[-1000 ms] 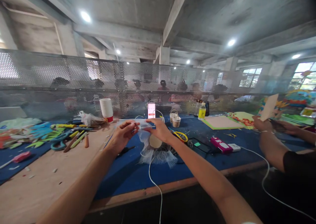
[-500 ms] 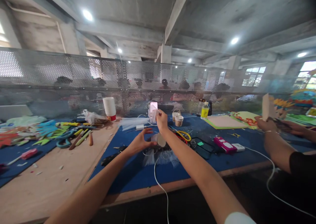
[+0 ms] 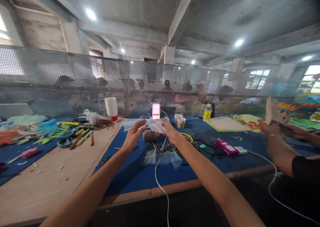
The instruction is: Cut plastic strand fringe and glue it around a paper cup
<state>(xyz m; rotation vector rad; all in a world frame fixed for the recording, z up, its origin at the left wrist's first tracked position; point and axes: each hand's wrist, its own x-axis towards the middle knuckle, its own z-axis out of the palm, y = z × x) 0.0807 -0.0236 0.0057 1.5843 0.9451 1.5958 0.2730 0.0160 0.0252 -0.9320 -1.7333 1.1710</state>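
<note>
Where the two hands meet above the counter [image 3: 140, 182], a thin pale sheet [image 3: 155, 125], translucent and film-like, sits raised off the blue mat. The right hand [image 3: 170, 133] pinches its right end, fingers closed on it. The left hand [image 3: 133, 135] is open, fingers spread, just beside the sheet's left edge; contact cannot be told. Long axis runs roughly left to right, between the hands, so the right hand is nearer.

Directly below: a brown roll [image 3: 150, 135], a tangle of wire and a pale fringed piece [image 3: 163, 157]. A white cable [image 3: 160, 187] trails toward the near edge. Behind, a lit phone [image 3: 156, 110] stands upright, paper cups [image 3: 111, 108] to its left. Scissors and coloured cutouts [image 3: 63, 138] lie well left. Another person's hands [image 3: 271, 128] work at far right, well apart. Open mat lies near the front edge.
</note>
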